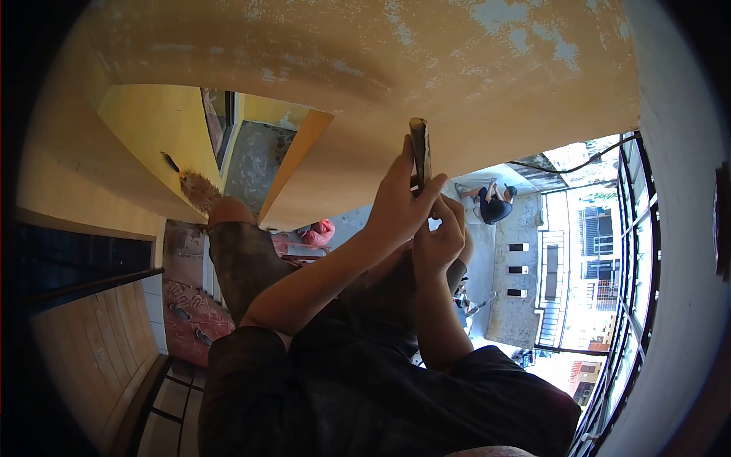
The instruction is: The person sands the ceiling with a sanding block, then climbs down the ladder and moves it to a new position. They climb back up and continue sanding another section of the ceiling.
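Observation:
In front of the painted wall, I hold up a narrow, flat piece (419,148) with a pale brown top edge and a dark side. It looks folded or layered, but its exact kind cannot be made out. My left hand (403,194) is closed on it, with fingers along one side and the thumb across. My right hand (440,238) sits just below, fingers curled around the lower end, which is mostly hidden. Close above the hands, the orange-tan wall (365,99) has worn patches where grey shows through.
A brown bristly thing (199,190) lies beside my bent knee (230,211) on a ledge. Farther below, another person (496,206) in dark clothes and a cap sits by a wall. A red bundle (317,233) is on the floor. Metal bars (636,228) run along the right.

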Tool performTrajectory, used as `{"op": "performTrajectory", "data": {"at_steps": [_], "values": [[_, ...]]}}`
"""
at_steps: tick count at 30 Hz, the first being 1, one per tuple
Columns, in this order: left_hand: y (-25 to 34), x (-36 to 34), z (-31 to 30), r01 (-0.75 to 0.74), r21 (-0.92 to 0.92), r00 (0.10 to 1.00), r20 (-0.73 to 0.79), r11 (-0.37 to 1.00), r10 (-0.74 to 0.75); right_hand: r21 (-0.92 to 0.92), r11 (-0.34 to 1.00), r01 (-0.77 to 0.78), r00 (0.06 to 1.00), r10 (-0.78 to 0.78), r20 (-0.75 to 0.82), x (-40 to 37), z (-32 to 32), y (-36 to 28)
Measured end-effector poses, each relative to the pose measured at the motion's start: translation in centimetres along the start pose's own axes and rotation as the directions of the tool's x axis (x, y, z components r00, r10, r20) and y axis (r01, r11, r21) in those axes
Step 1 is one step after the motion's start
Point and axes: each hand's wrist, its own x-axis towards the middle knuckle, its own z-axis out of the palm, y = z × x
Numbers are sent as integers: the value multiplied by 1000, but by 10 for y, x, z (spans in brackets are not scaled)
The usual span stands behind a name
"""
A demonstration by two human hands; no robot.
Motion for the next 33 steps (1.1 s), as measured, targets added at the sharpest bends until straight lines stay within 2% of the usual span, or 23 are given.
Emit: {"op": "performTrajectory", "data": {"at_steps": [2,4,5,7,8,10,11,14,15,16,17,19,20,21,22,23,25,26,27,28,30,32,33], "values": [[-2,4,-4,8,-87,1000,-7,996,-9,103,983,-152,988,154,-11,2,2,-5],[-4,7,-7,34,-237,999,46,971,-24,133,978,-159,987,160,-1,1,0,-3],[-4,8,-8,34,-237,999,47,971,-24,164,972,-166,986,166,10,1,-1,-2],[2,10,-11,198,-489,978,161,850,-136,248,964,-93,994,103,-25,1,-3,2],[4,11,-14,199,-489,978,159,849,-137,328,944,-18,997,42,-65,1,-4,3],[5,13,-20,304,-631,948,274,713,-162,395,919,-24,996,53,-65,2,-10,3],[4,14,-22,305,-632,948,274,713,-164,458,888,-28,996,65,-66,3,-13,4],[-3,18,-32,422,-710,898,413,564,-152,478,876,-61,990,115,-84,7,-17,6],[-8,19,-36,433,-789,885,463,436,-42,527,841,-122,976,198,-90,6,-14,6],[-11,20,-37,450,-842,868,491,298,76,527,841,-123,976,199,-90,6,-13,8],[-13,19,-37,450,-842,868,490,297,76,519,843,-142,970,222,-95,7,-12,10],[-2,20,-39,348,-718,923,375,603,-86,515,843,-157,965,241,-100,8,-9,15],[-3,20,-38,346,-717,924,374,605,-85,496,854,-154,966,235,-104,8,-8,18],[-6,20,-35,175,-522,973,224,835,-64,478,865,-151,967,229,-108,8,-6,21],[-9,21,-32,12,-245,997,82,970,8,484,862,-149,968,228,-107,8,-4,22],[-10,21,-28,9,-240,997,78,971,10,470,863,-184,965,249,-79,6,-2,23],[-14,19,-18,-93,-102,992,-100,990,83,456,862,-221,961,272,-50,3,-1,22],[-16,18,-18,-93,-101,992,-100,991,83,486,833,-265,952,305,-2,1,0,21],[-17,18,-18,-312,201,930,-134,929,342,513,801,-309,941,335,44,-1,1,20],[-19,18,-18,-474,483,811,-85,736,578,512,802,-308,941,335,42,-3,3,20],[-17,23,-12,-462,510,792,-131,726,596,424,857,-294,948,316,19,-5,7,18],[-8,33,-9,-506,669,644,-126,544,754,413,854,-316,944,328,45,-10,11,22],[-9,40,-6,-500,674,643,-132,543,755,415,841,-346,935,345,80,-11,13,21]]}}
